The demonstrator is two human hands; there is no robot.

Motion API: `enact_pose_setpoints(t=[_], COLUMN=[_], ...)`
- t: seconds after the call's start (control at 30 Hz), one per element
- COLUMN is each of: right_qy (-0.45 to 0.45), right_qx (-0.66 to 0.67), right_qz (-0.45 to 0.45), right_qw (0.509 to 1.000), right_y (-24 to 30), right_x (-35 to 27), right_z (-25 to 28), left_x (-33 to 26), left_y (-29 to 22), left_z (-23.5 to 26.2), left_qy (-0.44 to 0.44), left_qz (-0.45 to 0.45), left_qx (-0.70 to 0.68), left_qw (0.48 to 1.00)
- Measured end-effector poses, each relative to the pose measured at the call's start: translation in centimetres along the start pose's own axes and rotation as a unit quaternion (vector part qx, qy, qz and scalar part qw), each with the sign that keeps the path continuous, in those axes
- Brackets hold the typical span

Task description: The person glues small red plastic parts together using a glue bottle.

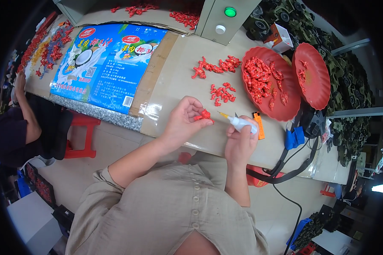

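My left hand pinches a small red plastic toy piece just above the table's front edge. My right hand grips a small white glue bottle whose thin yellow nozzle points left at the red piece, a short gap from it. Beyond my hands, two loose groups of red plastic pieces lie on the tan table. A red bowl at the right holds several more red pieces.
A second red bowl leans against the first. An orange lighter lies beside my right hand. A blue printed sack covers the table's left. A grey control box stands behind. Another person sits at left. Black cables hang at right.
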State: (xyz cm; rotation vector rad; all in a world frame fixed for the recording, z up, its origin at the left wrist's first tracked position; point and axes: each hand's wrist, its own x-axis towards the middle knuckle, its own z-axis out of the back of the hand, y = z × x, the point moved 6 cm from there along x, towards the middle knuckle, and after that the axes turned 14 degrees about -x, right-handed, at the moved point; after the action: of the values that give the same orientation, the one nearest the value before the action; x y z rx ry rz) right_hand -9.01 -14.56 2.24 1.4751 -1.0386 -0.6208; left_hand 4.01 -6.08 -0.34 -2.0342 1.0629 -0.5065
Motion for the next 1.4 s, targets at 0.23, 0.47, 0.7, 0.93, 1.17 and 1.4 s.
enact_pose_setpoints(t=[0.23,0.47,0.7,0.93,1.17,1.4], right_qy=[0.077,0.059,0.022,0.003,0.061,0.034], right_qx=[0.315,0.309,0.301,0.31,0.316,0.248], right_qz=[-0.203,-0.166,-0.107,-0.098,-0.088,-0.095], right_qw=[0.924,0.934,0.947,0.946,0.943,0.963], right_y=[-2.7,-1.8,-1.2,-1.4,-0.7,-0.5], right_x=[0.5,-0.2,-0.2,0.1,-0.6,0.0], right_z=[-2.3,-3.4,-3.5,-3.5,-5.1,-2.1], left_x=[-0.2,0.2,0.5,-0.4,-0.4,0.5], left_y=[-0.4,-0.2,0.1,-1.2,-0.4,-1.0], left_z=[-1.2,-1.5,-1.2,-1.9,-0.8,0.7], left_qy=[0.105,0.137,0.125,0.148,0.12,0.118], left_qz=[0.174,0.164,0.089,-0.008,0.049,0.18], left_qx=[-0.104,-0.117,-0.132,-0.02,-0.106,-0.187], left_qw=[0.973,0.97,0.979,0.989,0.986,0.959])
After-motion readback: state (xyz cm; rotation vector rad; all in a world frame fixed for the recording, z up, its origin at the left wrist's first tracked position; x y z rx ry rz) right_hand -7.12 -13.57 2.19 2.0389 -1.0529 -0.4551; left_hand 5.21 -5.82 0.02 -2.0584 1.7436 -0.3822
